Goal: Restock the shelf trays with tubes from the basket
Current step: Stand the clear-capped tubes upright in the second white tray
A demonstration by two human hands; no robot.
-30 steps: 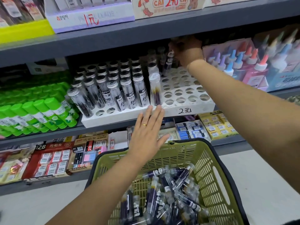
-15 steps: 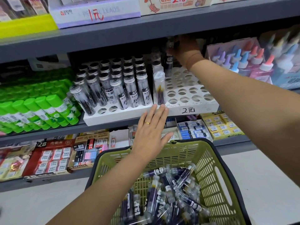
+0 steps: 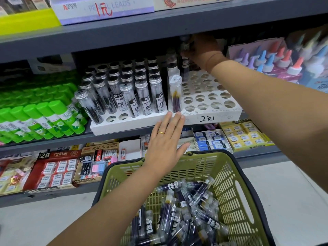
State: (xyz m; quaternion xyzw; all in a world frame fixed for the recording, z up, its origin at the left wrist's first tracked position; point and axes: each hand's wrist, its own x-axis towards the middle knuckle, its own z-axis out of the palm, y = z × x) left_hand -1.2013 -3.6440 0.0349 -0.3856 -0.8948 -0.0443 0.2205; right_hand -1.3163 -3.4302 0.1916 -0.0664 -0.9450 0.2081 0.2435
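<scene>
Right hand (image 3: pixel 204 50) curled round a dark tube (image 3: pixel 185 68), upright at the back holes of the right tray (image 3: pixel 213 115); seated or not, cannot tell. Upper shelf (image 3: pixel 159 27) close above knuckles; coloured-cap bottles (image 3: pixel 276 59) to its right. Left hand (image 3: pixel 166 139) flat, fingers straight, tips touching the tray fronts. Left of it: left tray (image 3: pixel 124 126), silver-capped tubes (image 3: pixel 142 96). Below it: basket (image 3: pixel 230 174), loose tubes (image 3: pixel 177 210).

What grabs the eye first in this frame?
The right hand grips a dark tube over the back row of the mostly empty white tray. The left hand lies flat, with its fingertips at that tray's front edge. Below, the green basket holds a heap of loose tubes.
</scene>
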